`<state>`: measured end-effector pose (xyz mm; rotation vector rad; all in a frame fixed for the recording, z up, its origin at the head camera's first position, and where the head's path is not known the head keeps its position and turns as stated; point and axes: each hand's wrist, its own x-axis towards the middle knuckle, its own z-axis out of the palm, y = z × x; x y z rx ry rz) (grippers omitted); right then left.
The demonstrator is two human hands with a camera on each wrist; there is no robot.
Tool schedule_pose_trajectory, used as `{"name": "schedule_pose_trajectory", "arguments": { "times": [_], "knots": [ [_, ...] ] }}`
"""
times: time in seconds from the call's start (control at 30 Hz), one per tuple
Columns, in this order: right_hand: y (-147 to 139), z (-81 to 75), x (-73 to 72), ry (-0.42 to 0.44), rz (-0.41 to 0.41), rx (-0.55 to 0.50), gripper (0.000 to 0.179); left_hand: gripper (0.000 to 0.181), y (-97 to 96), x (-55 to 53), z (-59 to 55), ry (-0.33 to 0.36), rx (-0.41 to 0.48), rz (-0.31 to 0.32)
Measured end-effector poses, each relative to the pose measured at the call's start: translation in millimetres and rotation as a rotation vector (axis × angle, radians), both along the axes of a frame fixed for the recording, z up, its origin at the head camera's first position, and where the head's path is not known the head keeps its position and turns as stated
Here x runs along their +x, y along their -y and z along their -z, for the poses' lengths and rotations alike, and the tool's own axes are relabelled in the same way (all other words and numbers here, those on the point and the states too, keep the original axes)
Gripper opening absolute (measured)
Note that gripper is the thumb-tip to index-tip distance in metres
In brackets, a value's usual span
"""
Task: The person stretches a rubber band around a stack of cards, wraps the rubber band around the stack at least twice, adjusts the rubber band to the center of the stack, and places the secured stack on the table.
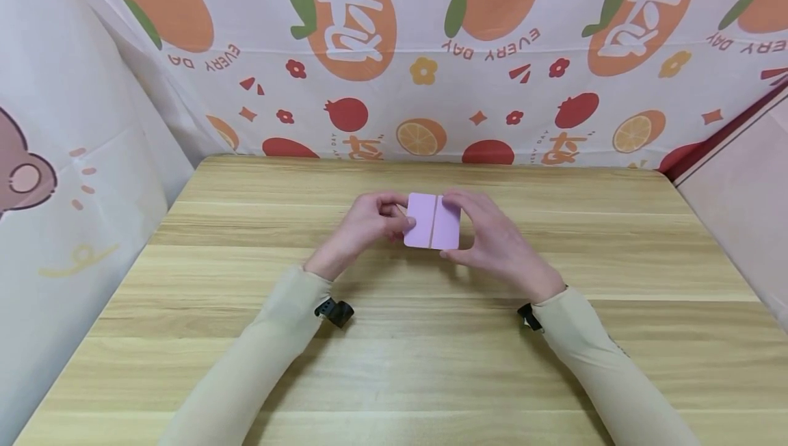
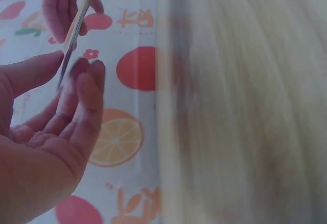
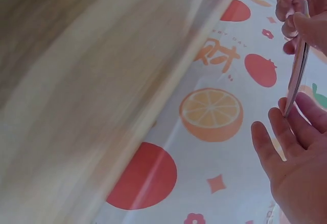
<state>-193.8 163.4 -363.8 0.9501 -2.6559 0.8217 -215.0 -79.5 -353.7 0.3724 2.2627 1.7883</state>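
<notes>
A thin lilac square [image 1: 421, 221] with rounded corners is held up between both hands over the table. A narrow brown strip crosses its face from top to bottom. My left hand [image 1: 363, 224] pinches its left edge, thumb on the face and fingers behind. Opposite it, my right hand [image 1: 495, 237] spans the right side, a finger at the top edge and the thumb at the bottom corner. Seen edge-on in the left wrist view, the square [image 2: 77, 30] looks thin and layered. In the right wrist view the fingertips [image 3: 276, 113] meet its lower edge.
The wood-grain table [image 1: 394, 364] stretches under both arms to a far edge. A white curtain [image 1: 394, 104] printed with fruit hangs behind it, and another pale cloth [image 1: 80, 159] hangs at the left. Dark straps [image 1: 334, 311] sit on the wrists by the beige sleeves.
</notes>
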Motion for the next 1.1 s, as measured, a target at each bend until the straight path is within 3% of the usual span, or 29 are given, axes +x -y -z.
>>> {"name": "schedule_pose_trajectory", "arguments": {
  "times": [0.23, 0.33, 0.5, 0.77, 1.1],
  "knots": [
    [-3, -0.4, -0.6, 0.011, 0.010, 0.002, 0.083, 0.068, 2.3, -0.3, -5.1, -0.402, -0.412, 0.118],
    [-4, -0.3, -1.5, 0.015, 0.007, -0.009, 0.082, 0.078, 3.1, -0.2, -6.7, -0.518, -0.522, 0.186],
    [-6, 0.4, -2.1, 0.033, 0.018, -0.009, 0.081, 0.079, 3.7, 1.8, -8.5, -0.572, -0.599, 0.223],
    [-4, 0.3, -5.0, 0.048, -0.004, 0.025, 0.078, 0.072, 6.5, 4.7, -8.6, -0.662, -0.621, 0.181],
    [-4, -7.5, -8.3, 0.061, -0.047, 0.016, 0.076, 0.069, 5.9, 5.3, -12.3, -0.604, -0.595, 0.167]
  ]
}}
